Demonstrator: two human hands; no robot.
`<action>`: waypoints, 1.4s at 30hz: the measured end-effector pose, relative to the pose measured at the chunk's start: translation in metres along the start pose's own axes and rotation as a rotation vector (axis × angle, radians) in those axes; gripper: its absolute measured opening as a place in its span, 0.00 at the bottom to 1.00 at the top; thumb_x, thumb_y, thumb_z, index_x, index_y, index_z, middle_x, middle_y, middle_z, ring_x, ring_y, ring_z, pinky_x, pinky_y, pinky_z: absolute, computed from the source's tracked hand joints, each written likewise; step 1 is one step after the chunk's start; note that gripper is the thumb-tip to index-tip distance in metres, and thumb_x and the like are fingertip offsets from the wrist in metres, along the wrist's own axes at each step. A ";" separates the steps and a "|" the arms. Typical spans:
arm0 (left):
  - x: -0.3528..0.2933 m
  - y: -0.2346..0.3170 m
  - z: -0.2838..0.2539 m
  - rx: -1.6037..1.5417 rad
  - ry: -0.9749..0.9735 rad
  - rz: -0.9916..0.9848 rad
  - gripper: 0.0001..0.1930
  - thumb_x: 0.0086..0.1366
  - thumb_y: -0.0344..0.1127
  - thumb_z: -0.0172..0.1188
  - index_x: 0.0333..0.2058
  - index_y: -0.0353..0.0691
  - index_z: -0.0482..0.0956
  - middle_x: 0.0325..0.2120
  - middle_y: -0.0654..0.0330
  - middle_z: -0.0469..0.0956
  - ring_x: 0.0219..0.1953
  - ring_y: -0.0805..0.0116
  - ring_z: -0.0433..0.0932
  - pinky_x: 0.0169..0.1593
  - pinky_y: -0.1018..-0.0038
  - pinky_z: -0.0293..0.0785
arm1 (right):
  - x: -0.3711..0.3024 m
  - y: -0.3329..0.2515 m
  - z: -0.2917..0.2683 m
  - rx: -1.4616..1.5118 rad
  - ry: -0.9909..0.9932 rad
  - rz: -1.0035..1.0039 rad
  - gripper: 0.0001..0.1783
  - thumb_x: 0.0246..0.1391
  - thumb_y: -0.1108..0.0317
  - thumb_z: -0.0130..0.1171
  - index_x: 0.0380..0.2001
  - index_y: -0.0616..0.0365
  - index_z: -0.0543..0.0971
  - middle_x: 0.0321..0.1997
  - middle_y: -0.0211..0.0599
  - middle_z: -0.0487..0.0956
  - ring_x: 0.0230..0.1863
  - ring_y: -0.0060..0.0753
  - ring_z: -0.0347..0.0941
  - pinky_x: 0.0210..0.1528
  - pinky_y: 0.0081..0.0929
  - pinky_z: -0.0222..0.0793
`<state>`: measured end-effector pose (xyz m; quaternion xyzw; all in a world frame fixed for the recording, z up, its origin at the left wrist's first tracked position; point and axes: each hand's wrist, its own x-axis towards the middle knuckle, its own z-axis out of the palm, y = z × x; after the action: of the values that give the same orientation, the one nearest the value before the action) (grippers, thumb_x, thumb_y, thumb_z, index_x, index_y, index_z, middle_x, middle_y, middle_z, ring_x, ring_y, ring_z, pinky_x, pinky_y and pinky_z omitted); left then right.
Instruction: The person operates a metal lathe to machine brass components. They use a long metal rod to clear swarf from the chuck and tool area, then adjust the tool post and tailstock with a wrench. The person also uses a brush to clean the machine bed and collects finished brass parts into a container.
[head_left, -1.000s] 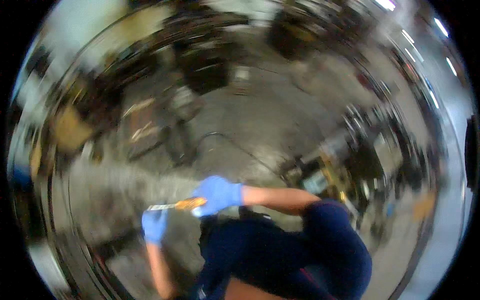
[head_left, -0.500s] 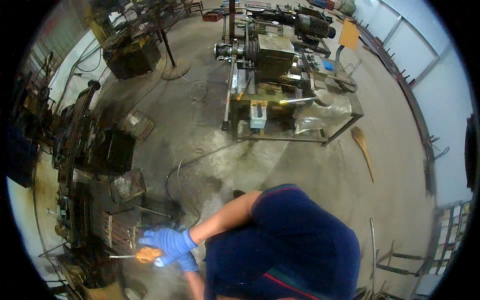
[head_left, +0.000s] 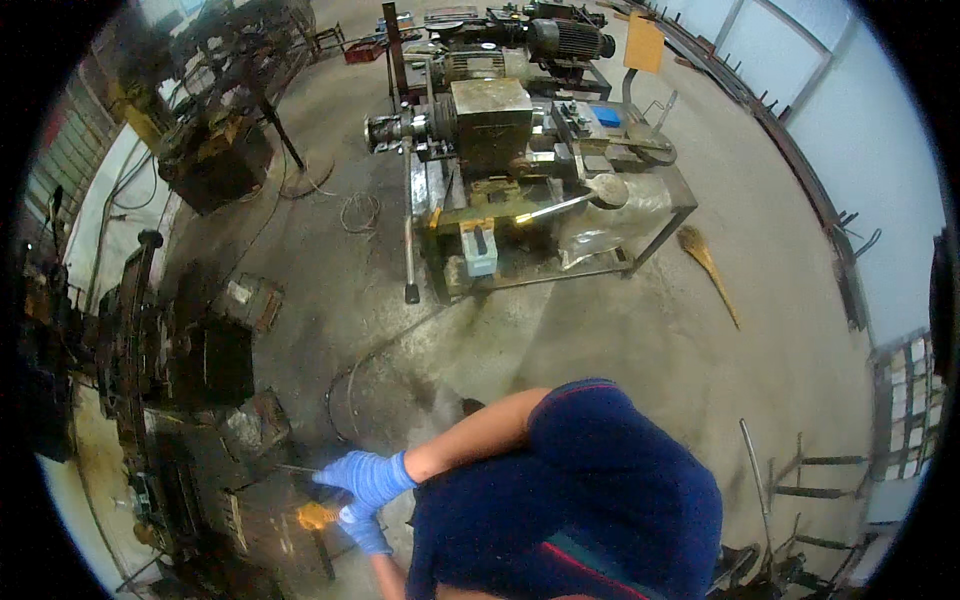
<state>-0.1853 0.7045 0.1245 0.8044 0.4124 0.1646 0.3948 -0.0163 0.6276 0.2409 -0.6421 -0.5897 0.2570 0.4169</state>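
Observation:
Both my hands wear blue knitted gloves and meet at the lower left. My right hand (head_left: 372, 480) is the upper one, its fingers closed round a bright orange thing (head_left: 316, 516). Blur hides its kind; it may be a tool handle or a cloth. My left hand (head_left: 368, 533) lies just below, partly covered by the right one, with its fingers hidden. Under and beyond the orange thing is a dark, low metal frame (head_left: 262, 520). A thin rod (head_left: 297, 468) stands out near my right fingertips.
Dark machinery (head_left: 150, 350) lines the left side. Ahead stands a metal bench (head_left: 535, 287) bearing motors and a light-blue box (head_left: 480, 252). A straw broom (head_left: 708, 272) lies on the floor to the right. Metal racks (head_left: 820, 490) stand at the lower right. A cable (head_left: 370, 357) trails across the floor.
The view has shifted, so the bench sits further left. My hands have moved slightly right in the picture with the orange thing; a thin metal shaft beside it no longer shows.

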 end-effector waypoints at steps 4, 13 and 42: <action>0.034 0.041 0.042 0.318 -0.090 0.236 0.11 0.59 0.39 0.57 0.39 0.43 0.74 0.30 0.63 0.76 0.32 0.71 0.76 0.30 0.68 0.69 | -0.016 0.018 -0.047 0.033 0.188 0.181 0.47 0.34 0.51 0.64 0.57 0.65 0.62 0.51 0.58 0.71 0.51 0.56 0.69 0.52 0.41 0.66; 0.029 0.217 0.165 0.198 -0.768 0.767 0.22 0.50 0.46 0.62 0.43 0.42 0.75 0.30 0.53 0.79 0.32 0.57 0.78 0.37 0.64 0.73 | -0.135 0.075 -0.128 0.729 0.966 0.829 0.21 0.46 0.57 0.66 0.36 0.58 0.71 0.27 0.27 0.69 0.29 0.21 0.62 0.30 0.26 0.64; 0.055 0.260 0.375 0.800 -0.798 0.464 0.09 0.52 0.43 0.60 0.33 0.53 0.82 0.26 0.56 0.79 0.37 0.54 0.76 0.47 0.63 0.71 | -0.353 0.249 -0.738 -0.518 -0.053 1.071 0.25 0.48 0.49 0.49 0.41 0.57 0.78 0.42 0.48 0.79 0.40 0.50 0.75 0.46 0.41 0.69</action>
<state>0.2087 0.4702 0.0838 0.9587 0.0765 -0.2355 0.1399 0.6648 0.1240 0.3593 -0.9245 -0.2372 0.2951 0.0440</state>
